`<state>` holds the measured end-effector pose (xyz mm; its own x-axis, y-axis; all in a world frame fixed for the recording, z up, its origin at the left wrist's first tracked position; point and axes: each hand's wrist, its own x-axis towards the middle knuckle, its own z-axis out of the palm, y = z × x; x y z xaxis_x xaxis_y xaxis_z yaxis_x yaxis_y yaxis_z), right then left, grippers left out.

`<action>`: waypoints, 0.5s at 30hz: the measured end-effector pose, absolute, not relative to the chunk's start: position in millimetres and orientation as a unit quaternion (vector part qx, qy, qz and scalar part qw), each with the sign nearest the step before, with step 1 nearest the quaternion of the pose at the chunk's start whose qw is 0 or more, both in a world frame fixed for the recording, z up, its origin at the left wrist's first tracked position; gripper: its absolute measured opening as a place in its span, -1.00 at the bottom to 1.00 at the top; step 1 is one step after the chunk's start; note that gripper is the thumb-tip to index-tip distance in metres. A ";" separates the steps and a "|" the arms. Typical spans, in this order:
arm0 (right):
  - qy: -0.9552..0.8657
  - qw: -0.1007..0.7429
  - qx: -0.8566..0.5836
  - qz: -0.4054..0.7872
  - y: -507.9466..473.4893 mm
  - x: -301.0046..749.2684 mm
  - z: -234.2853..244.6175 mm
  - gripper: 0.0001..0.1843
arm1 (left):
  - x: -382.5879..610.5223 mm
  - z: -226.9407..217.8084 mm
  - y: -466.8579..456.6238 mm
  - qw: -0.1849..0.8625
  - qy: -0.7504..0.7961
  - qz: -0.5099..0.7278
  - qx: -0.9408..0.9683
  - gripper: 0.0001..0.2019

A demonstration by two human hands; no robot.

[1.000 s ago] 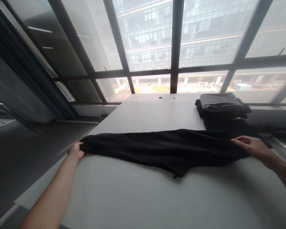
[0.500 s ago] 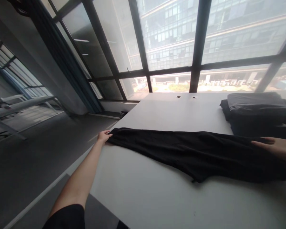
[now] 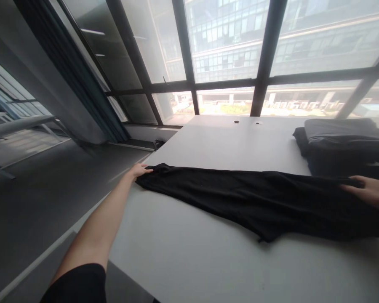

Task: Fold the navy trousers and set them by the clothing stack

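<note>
A pair of black trousers (image 3: 240, 193), folded lengthwise with the crotch point toward me, stretches across the white table (image 3: 183, 240). My left hand (image 3: 139, 171) pinches the narrow leg end at the table's left edge. At the far right, my right hand (image 3: 371, 191) grips the upper edge of the wider waist part, its thumb and fingers closed on the cloth. Part of that hand is cut off by the frame's edge.
A stack of folded dark and grey clothes (image 3: 344, 143) lies at the back right, close behind the trousers. Windows (image 3: 224, 50) stand beyond the table. Grey floor (image 3: 82, 176) lies to the left.
The leg end under my left hand has spread wider, its near corner now lying further left. My right hand keeps its grip on the waist part. The view has shifted slightly.
</note>
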<state>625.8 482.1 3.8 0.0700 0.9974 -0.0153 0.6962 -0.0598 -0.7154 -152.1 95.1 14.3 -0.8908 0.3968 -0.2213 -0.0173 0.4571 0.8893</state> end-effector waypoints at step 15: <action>-0.659 0.356 -0.636 0.184 502.6 610.7 32.2 -0.79 | -167.2 7.0 124.8 0.052 0.849 0.485 0.203 -0.92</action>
<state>610.7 502.6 32.2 0.0623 0.9701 0.2344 0.7078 0.1227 -0.6957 -167.2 124.8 7.0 -0.9126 0.3944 0.1081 0.2933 0.4470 0.8451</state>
